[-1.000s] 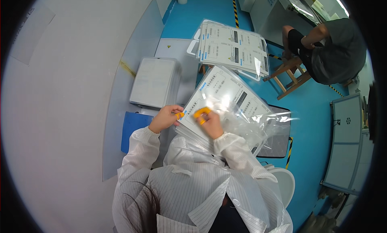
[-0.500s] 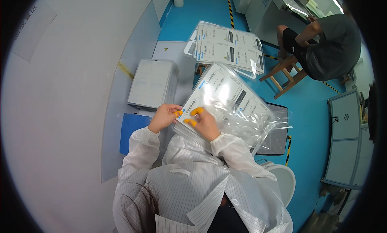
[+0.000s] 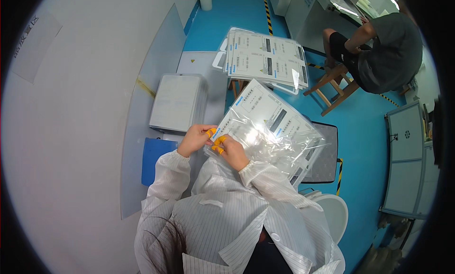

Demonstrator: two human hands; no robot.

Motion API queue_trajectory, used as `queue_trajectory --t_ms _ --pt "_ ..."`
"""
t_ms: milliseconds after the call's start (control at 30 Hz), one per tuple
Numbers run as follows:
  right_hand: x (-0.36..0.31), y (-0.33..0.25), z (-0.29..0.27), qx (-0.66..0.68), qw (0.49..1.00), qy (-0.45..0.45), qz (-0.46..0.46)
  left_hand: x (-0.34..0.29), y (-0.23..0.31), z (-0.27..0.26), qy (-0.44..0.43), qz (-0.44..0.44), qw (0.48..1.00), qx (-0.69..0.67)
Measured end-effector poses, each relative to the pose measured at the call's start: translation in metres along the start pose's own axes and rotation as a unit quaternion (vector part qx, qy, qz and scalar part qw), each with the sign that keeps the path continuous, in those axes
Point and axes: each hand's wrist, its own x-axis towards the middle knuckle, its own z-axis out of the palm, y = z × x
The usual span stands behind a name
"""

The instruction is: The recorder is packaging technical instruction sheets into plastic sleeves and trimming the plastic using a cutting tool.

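A stack of white printed sheets (image 3: 258, 101) lies at an angle over my lap, with black and blue markings. Crumpled clear plastic film (image 3: 265, 148) spreads across the lower right half of the top sheet. My left hand (image 3: 192, 140) pinches the sheet's near left corner, its fingers closed. Right beside it, my right hand (image 3: 233, 153) is closed too, fingertips drawn together at the film by the same corner. Orange finger cots cover fingertips on both hands. What lies exactly between the right fingertips is partly hidden.
More printed sheets (image 3: 265, 56) are piled on a stand ahead. A wrapped pale stack (image 3: 175, 101) and a blue block (image 3: 159, 155) stand at left against a grey panel. A grey padded seat (image 3: 324, 155) is at right. Another person (image 3: 391, 51) sits on a wooden stool (image 3: 334, 87).
My right hand has moved left and slightly down, close to my left hand. The loose film has sunk flatter and now reaches further left over the top sheet. My left hand stays at the corner.
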Motion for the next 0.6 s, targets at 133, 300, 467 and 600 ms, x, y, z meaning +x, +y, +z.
queue_trajectory --t_ms 133,300,467,600 --pt "0.011 0.026 0.003 0.062 0.998 -0.025 0.005 0.008 -0.007 -0.007 -0.09 0.016 0.994 -0.06" --pt "0.014 0.053 -0.002 0.277 0.96 -0.011 0.037 0.018 -0.009 -0.015 -0.109 -0.016 0.989 -0.102" --pt "0.025 0.06 -0.039 0.445 0.885 0.077 0.111 0.024 -0.019 -0.019 -0.079 0.006 0.993 -0.092" --pt "0.023 0.037 -0.02 0.293 0.952 0.003 0.09 0.022 -0.003 -0.012 -0.079 -0.006 0.993 -0.084"
